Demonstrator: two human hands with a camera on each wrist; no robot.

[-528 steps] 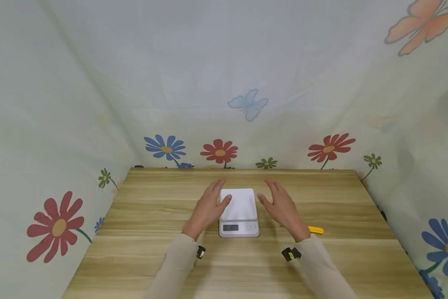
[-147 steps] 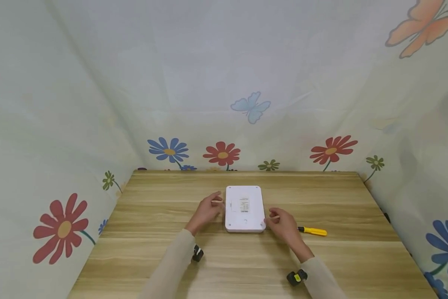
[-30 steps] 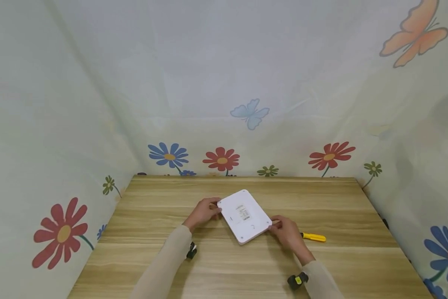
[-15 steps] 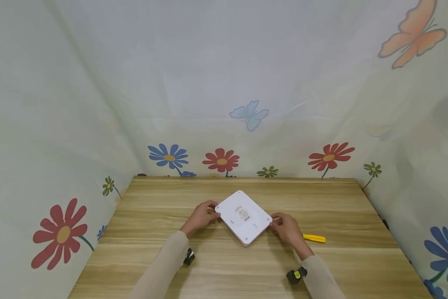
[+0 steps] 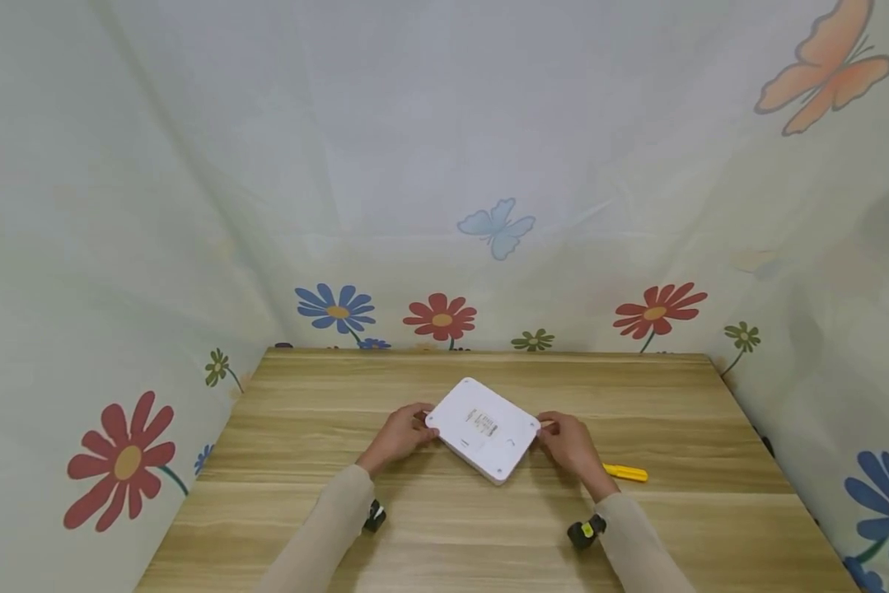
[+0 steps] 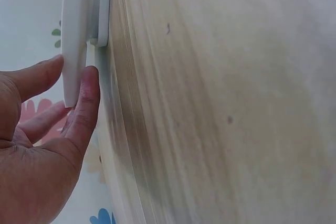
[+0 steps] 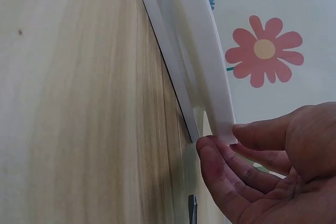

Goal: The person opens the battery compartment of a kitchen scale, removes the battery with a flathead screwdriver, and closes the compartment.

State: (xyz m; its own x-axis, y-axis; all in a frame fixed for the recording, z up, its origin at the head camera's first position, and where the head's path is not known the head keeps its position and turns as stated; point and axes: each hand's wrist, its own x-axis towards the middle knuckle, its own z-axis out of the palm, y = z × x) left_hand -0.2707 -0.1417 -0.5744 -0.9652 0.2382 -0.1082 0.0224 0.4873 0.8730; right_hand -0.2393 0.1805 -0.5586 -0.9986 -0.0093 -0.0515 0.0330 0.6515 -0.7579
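Observation:
A white kitchen scale (image 5: pixel 514 449) lies upside down in the head view, its underside with a printed label facing up and its corners pointing diagonally. The left hand (image 5: pixel 400 432) pinches its left corner; in the left wrist view the thumb is on the underside and a finger beneath the edge. The right hand (image 5: pixel 572 449) pinches the opposite corner in the same way. Seen from the right wrist, the weighing plate (image 7: pixel 167 51) faces the table under the scale body (image 7: pixel 207 51). The scale's display is hidden underneath.
A screwdriver with a yellow handle (image 5: pixel 625 473) lies just right of the right hand; its metal tip (image 7: pixel 192 211) shows in the right wrist view. The wooden table (image 5: pixel 325 387) meets flower-printed cloth at its back and sides.
Long ago the scale lay display up between open hands; later it was face down and straight. Over the last second both hands have turned it clockwise.

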